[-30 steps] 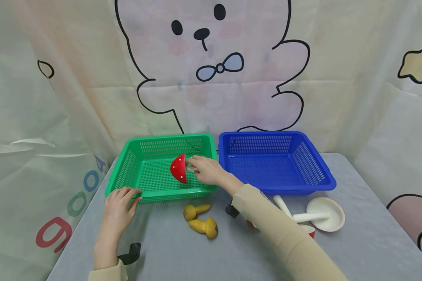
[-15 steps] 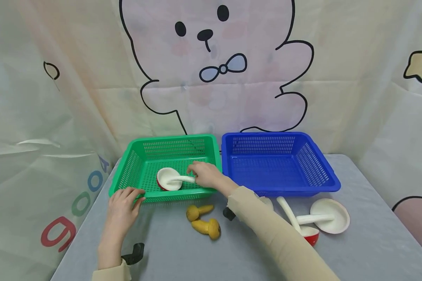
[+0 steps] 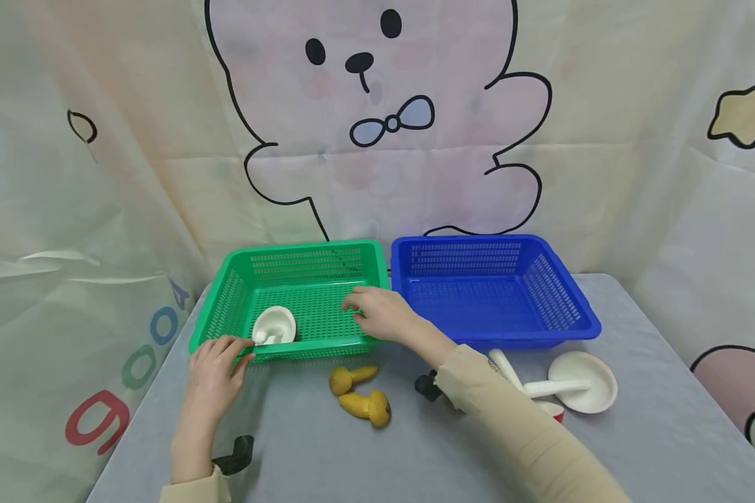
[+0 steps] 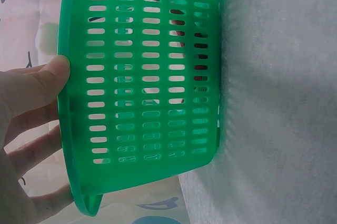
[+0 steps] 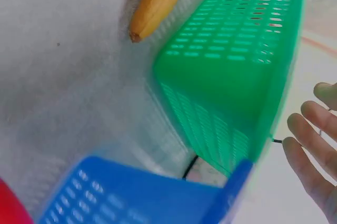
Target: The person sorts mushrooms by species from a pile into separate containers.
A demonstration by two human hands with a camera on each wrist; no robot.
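Note:
In the head view a toy mushroom [image 3: 279,320] lies in the front left of the green basket [image 3: 327,346], its white underside and stem facing up. My left hand [image 3: 215,367] grips the basket's front rim near the left corner; the left wrist view has the thumb [image 4: 56,71] on the rim and the fingers beyond it. Over the basket's right part hovers my right hand [image 3: 380,313], fingers loosely bent around nothing. Two yellow-brown toy mushrooms [image 3: 351,378] lie on the table in front of the basket.
A blue basket [image 3: 497,344] stands close to the green basket's right side. More toy mushrooms with white stems, including a flat white one [image 3: 594,381], lie before it, partly behind my right sleeve [image 3: 516,419]. A printed curtain [image 3: 604,175] hangs behind the grey table [image 3: 327,461].
The red-capped mushroom left my right hand and rolled to the front left of the green basket, turning its underside up. My left hand keeps its place on the rim.

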